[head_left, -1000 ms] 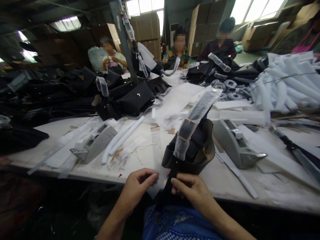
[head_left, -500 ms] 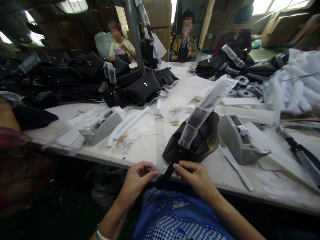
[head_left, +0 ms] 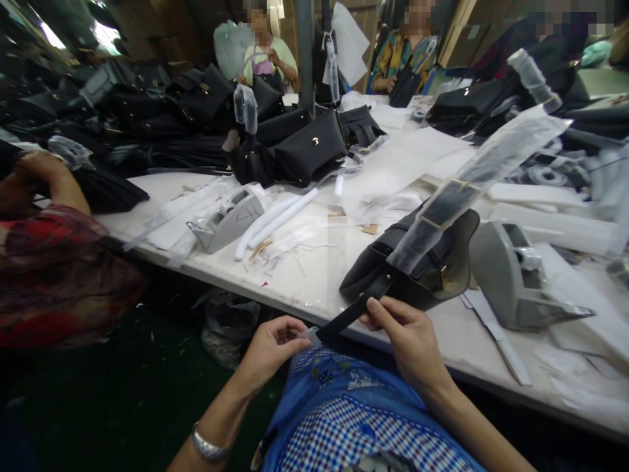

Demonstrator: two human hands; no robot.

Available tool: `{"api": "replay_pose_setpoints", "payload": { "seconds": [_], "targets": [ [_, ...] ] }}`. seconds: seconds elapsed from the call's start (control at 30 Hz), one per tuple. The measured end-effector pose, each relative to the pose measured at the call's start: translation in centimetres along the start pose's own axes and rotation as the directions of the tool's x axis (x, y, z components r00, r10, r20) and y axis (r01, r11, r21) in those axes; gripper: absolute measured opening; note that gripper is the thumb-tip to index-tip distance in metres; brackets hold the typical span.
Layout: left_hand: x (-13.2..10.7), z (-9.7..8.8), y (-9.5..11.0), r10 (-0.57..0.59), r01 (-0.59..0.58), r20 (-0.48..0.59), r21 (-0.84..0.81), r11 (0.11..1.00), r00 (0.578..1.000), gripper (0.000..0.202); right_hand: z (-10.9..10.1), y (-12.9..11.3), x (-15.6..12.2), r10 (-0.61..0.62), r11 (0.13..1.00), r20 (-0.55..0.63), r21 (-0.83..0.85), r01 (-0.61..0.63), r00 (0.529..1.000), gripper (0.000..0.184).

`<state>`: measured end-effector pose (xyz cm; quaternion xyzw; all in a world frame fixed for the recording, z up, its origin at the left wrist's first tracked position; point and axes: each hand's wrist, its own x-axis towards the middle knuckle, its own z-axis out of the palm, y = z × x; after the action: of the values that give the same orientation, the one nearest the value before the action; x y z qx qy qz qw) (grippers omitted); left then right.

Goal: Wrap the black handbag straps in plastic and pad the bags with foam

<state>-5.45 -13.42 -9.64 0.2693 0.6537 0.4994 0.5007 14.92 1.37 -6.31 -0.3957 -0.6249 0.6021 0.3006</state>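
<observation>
A black handbag (head_left: 373,259) lies tilted at the table's near edge, its opening toward the right. Clear plastic film (head_left: 511,154) wraps the upper part of its strap, over a gold-coloured buckle (head_left: 449,203). The strap's bare black length (head_left: 344,320) runs down past the edge toward my lap. My right hand (head_left: 405,334) is closed on this strap between thumb and fingers, near the bag. At the strap's lower end my left hand (head_left: 275,344) is closed, thumb and fingertips pinching a small piece of clear film (head_left: 310,335).
Grey tape dispensers stand left (head_left: 228,219) and right (head_left: 515,275) of the bag. A box-cutter-like blade tool (head_left: 498,337) lies beside the right one. White foam rods (head_left: 275,223) and black bags (head_left: 312,147) lie farther back. A co-worker's arm (head_left: 59,183) is at left; others sit opposite.
The view has turned, so the table appears shifted. The strap now slants more to the left, and the film at its lower end shows in my left fingers. Both hands keep their pinch.
</observation>
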Motion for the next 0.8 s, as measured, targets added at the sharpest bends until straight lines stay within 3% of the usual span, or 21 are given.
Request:
{"api": "replay_pose_setpoints", "payload": {
  "seconds": [0.5,0.8],
  "targets": [
    [-0.1,0.5,0.4,0.003,-0.003,0.002,-0.027,1.000,1.000,0.024,0.2,-1.0,0.2,0.011,0.998,0.008,-0.066,-0.011,1.000,0.036],
    [0.6,3.4,1.6,-0.011,0.012,0.006,-0.102,0.995,1.000,0.030,0.3,-1.1,0.2,0.018,0.992,0.018,-0.123,-0.016,1.000,0.039]
  ]
}}
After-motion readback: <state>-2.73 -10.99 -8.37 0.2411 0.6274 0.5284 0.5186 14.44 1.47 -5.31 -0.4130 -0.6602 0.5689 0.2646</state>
